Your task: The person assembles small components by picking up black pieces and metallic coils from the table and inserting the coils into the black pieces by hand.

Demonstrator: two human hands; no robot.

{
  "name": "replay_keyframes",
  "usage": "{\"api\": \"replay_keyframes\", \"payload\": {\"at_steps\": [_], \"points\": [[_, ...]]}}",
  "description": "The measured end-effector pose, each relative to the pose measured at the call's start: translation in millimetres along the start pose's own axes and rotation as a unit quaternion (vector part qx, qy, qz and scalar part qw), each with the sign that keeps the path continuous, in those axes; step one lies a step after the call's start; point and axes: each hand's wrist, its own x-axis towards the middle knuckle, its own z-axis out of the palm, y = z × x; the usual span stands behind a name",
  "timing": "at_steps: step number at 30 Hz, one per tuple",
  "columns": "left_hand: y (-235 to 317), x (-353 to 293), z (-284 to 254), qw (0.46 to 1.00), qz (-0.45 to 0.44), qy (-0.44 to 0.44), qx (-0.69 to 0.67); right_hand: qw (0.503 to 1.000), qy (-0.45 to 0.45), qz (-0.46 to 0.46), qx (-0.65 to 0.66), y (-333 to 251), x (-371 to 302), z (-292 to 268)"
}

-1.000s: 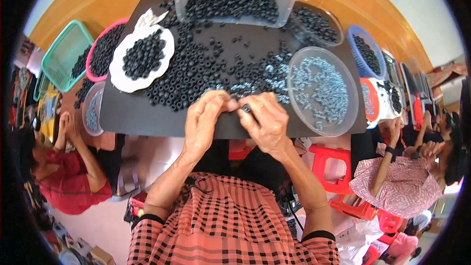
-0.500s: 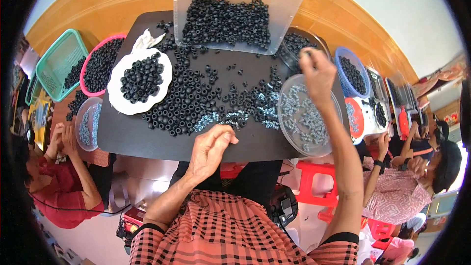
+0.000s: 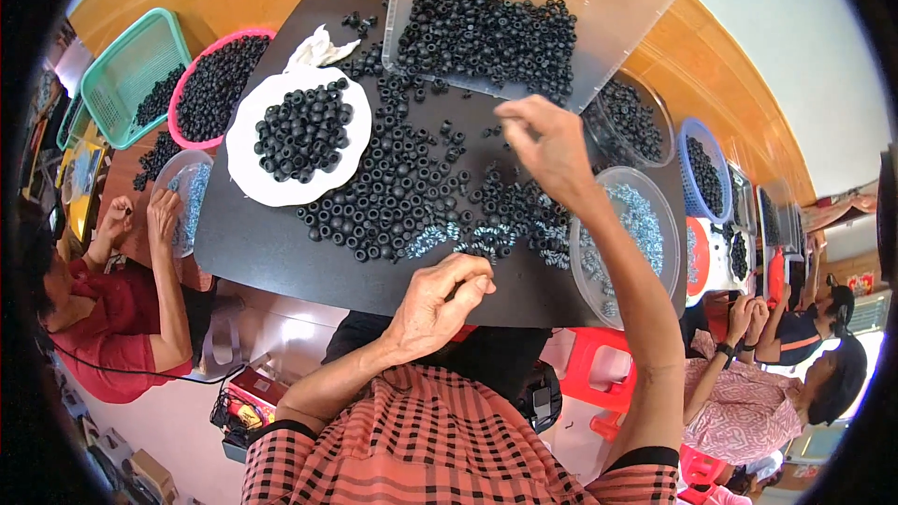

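My left hand (image 3: 443, 305) is at the table's near edge, its fingers curled together; whatever is inside them is hidden. Above the middle of the table hangs my right hand (image 3: 550, 142), fingers bent with thumb drawn in, just short of the bin's lower edge. I cannot make out anything in it. Between the hands lie small black ring-shaped parts (image 3: 402, 173) with holes, and pale blue coil springs (image 3: 432, 239) close to my left hand. A round clear tub (image 3: 675, 252) of such springs sits under my right forearm. At the left, a white scalloped plate (image 3: 245, 154) bears larger black parts.
A clear plastic bin (image 3: 627, 0) with black parts rests tilted at the back, beside a clear round bowl (image 3: 655, 154). A crumpled white cloth (image 3: 320, 49) is behind the plate. Pink (image 3: 180, 112) and green baskets (image 3: 112, 93) stand left. Co-workers sit on both sides.
My right hand has moved left, away from the clear bowl toward the middle of the table. My left hand stays near the table edge. The whole view has shifted and turned slightly.
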Motion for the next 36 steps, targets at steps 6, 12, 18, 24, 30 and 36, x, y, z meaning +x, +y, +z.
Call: {"api": "replay_keyframes", "payload": {"at_steps": [6, 12, 18, 24, 30, 36], "points": [[-4, -1, 2, 0.999, -0.006, -0.004, -0.032, 0.991, -0.097, -0.043, -0.076, -8, 25, 49], [-3, -3, 0, 0.999, -0.015, -0.012, -0.038, 0.986, -0.135, -0.014, -0.098, -18, 9, 43], [-12, 0, -4, 0.980, -0.051, 0.041, -0.189, 0.998, -0.035, 0.021, 0.054, -66, -42, 12], [-11, 11, 0, 0.931, -0.071, 0.058, -0.352, 0.997, 0.013, 0.012, 0.075, -95, -86, -3], [-5, 14, 2, 0.911, -0.064, 0.002, -0.407, 0.995, 0.066, -0.072, 0.008, -98, -106, -4], [-9, 13, 6, 0.879, -0.118, -0.030, -0.461, 0.995, 0.086, -0.033, 0.030, -98, -120, -7]]}}
